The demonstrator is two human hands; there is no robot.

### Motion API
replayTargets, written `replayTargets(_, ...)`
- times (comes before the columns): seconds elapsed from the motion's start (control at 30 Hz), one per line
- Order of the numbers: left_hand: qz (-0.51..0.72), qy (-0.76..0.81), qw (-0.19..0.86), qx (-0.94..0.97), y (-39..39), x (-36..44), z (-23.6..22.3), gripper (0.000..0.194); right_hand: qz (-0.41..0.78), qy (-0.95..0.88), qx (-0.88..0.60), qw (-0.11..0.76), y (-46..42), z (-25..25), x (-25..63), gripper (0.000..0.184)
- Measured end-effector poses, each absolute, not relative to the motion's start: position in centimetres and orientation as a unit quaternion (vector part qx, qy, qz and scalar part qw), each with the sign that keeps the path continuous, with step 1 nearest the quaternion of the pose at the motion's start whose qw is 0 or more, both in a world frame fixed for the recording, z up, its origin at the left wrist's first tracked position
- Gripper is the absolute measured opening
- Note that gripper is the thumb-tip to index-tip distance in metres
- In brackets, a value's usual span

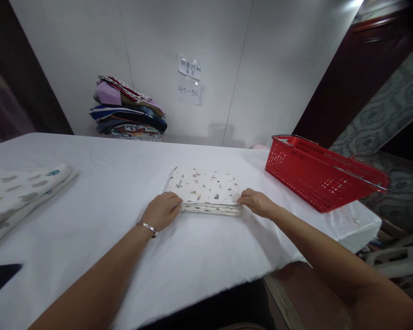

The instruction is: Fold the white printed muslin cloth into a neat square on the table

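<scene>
A white cloth with small printed motifs (206,185) lies folded in several layers on the white-covered table, its layered edge facing me. My left hand (161,210) grips the cloth's near left corner, thumb and fingers pinched together. At the near right corner, my right hand (256,201) pinches the cloth in the same way. A silver bracelet (147,227) circles my left wrist.
A red plastic basket (316,172) with metal handles stands at the table's right end. Another patterned white cloth (24,195) lies at the left. Behind the table is a pile of folded fabrics (127,112). Paper signs (190,91) hang on the wall.
</scene>
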State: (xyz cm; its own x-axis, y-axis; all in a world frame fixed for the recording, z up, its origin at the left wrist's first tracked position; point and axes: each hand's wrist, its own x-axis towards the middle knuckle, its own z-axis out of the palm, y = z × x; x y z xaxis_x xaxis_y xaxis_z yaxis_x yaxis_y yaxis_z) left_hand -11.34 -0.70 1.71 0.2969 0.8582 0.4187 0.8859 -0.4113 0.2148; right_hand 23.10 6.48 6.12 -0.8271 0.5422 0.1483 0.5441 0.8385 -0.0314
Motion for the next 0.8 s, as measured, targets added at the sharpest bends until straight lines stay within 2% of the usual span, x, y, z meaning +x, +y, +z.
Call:
replayTargets(0.5, -0.238, -0.541, 0.028, -0.806, -0.5, -11.4, 1.7, 0.022, -0.043, -0.975, -0.218, -0.009, 6.6, 6.4, 23.2, 0.013)
replayTargets(0.8, -0.238, -0.541, 0.024, -0.806, -0.7, -11.3, 1.8, 0.023, -0.098, -0.981, -0.16, -0.043, 6.9, 6.7, 22.8, 0.018)
